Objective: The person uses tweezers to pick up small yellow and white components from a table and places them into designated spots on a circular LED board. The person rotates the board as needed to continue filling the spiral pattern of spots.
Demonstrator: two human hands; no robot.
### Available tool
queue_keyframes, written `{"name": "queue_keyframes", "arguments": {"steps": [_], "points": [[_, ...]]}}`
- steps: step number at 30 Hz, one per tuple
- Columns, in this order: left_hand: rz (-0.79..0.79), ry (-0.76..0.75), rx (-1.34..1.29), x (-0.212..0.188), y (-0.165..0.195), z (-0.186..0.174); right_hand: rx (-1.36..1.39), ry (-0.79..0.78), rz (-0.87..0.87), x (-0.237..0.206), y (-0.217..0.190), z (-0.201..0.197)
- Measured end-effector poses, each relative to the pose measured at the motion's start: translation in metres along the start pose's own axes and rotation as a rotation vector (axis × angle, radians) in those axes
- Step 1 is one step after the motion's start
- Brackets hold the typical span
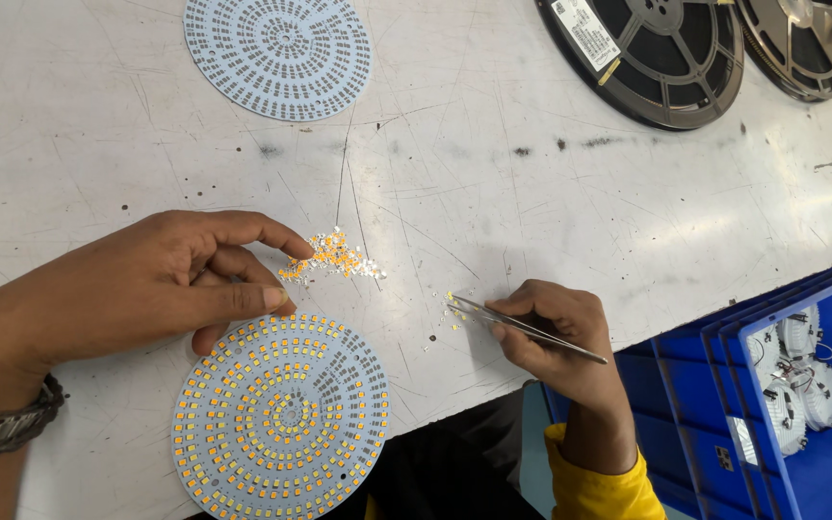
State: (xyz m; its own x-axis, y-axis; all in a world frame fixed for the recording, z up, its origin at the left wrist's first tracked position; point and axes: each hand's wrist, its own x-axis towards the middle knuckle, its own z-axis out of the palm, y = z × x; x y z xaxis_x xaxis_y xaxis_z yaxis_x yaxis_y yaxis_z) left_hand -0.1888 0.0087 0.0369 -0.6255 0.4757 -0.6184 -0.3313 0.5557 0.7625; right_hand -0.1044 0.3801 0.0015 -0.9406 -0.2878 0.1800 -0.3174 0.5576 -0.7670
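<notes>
While the right hand [556, 323] pinches a pair of slim metal tweezers [522, 327], their tips sit low over a few loose specks on the scuffed white table [532, 193], just right of a small heap of tiny orange and white chips [334, 257]. Over on the other side, the left hand [175, 284] is curled, thumb and forefinger closed together at the edge of that heap, resting just above a round board [281, 414] packed with orange chips. Farther back lie a bare round board [278, 56] and two dark reels [662, 58], with blue bins [772, 385] at the right.
</notes>
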Motion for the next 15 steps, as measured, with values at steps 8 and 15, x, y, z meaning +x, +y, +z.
{"name": "queue_keyframes", "arguments": {"steps": [8, 15], "points": [[-0.001, -0.001, -0.005, -0.0001, 0.0004, 0.0003, -0.01, 0.048, 0.083, -0.0014, -0.0006, -0.0007], [0.089, 0.011, -0.004, -0.0021, 0.0056, 0.0008, -0.012, 0.033, 0.11, -0.0018, 0.0034, -0.0021]]}}
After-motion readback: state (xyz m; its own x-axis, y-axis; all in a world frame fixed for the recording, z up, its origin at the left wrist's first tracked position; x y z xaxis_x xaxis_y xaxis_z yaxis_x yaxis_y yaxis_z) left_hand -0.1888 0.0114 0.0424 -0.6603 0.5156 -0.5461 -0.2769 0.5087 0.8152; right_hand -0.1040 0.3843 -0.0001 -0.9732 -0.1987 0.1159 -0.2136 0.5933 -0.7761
